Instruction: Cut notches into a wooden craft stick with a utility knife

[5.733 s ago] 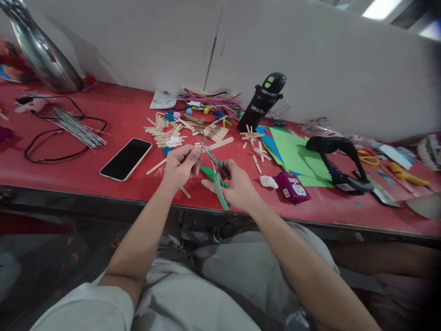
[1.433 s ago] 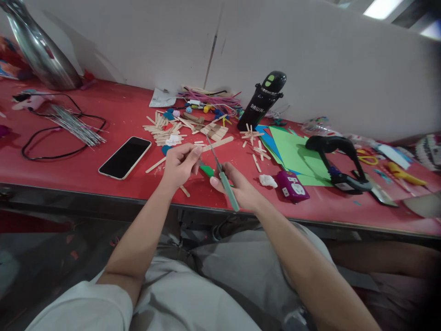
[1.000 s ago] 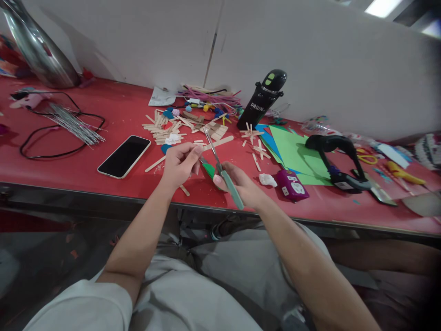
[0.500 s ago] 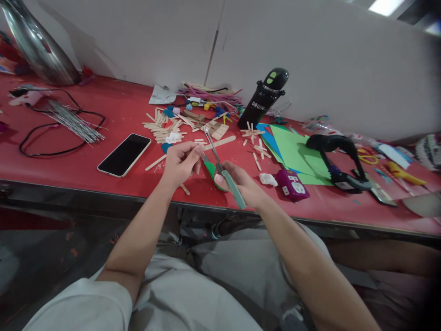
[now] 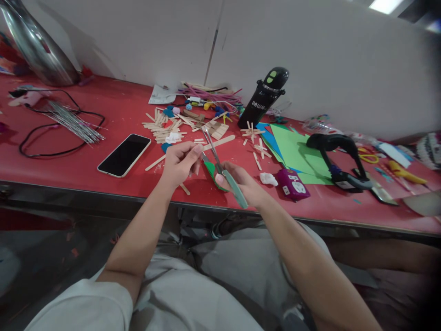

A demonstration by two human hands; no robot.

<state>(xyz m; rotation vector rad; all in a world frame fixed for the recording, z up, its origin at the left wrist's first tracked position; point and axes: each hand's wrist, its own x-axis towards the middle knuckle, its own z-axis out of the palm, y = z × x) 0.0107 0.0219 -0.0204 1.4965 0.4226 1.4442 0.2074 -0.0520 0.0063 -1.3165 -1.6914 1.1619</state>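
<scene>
My right hand [image 5: 237, 181] is wrapped round the pale green handle of a pair of scissors [image 5: 234, 186]. The silver blades point up and away over the table, close to my left fingertips. My left hand [image 5: 181, 163] is closed in a pinch, thumb against fingers; whatever lies between them is too small to make out. Beneath and between the hands is a bright green tool [image 5: 212, 174] with a thin metal tip, partly covered by my right hand. Just beyond the hands lies a long wide craft stick [image 5: 223, 141].
On the red table [image 5: 81, 163] are a phone [image 5: 124, 155], a heap of craft sticks [image 5: 161, 128], a black bottle [image 5: 260, 101], green paper [image 5: 296, 154], a purple packet [image 5: 292, 185], a black headset-like band [image 5: 341, 161] and metal wires [image 5: 74, 123]. A wall stands behind.
Almost nothing differs. The scissors and my right hand have shifted very slightly; my left hand keeps its pinch in the same spot.
</scene>
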